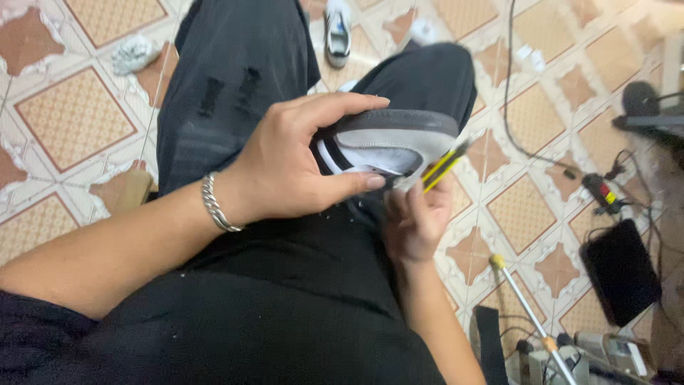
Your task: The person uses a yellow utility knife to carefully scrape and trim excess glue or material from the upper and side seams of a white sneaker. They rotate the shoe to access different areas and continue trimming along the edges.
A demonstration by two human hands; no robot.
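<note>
The tiled floor (78, 114) spreads under me, patterned in orange and white, and my legs in black trousers (235, 85) fill the middle of the view. On my lap I hold a sneaker (395, 139), white with a grey sole, turned on its side so the sole faces up. My left hand (296, 160) wraps over it from the left, its grip closed on the shoe, fingers along the sole edge and thumb underneath. My right hand (413, 217) sits just below the toe end, its grip pinched on a yellow-and-black tool (445, 164) whose tip touches the sole's rim. A black pad (620, 271) lies on the floor to my right, near cables. A second sneaker (338, 32) lies beyond my knees. A silver bracelet (216, 205) circles my left wrist.
</note>
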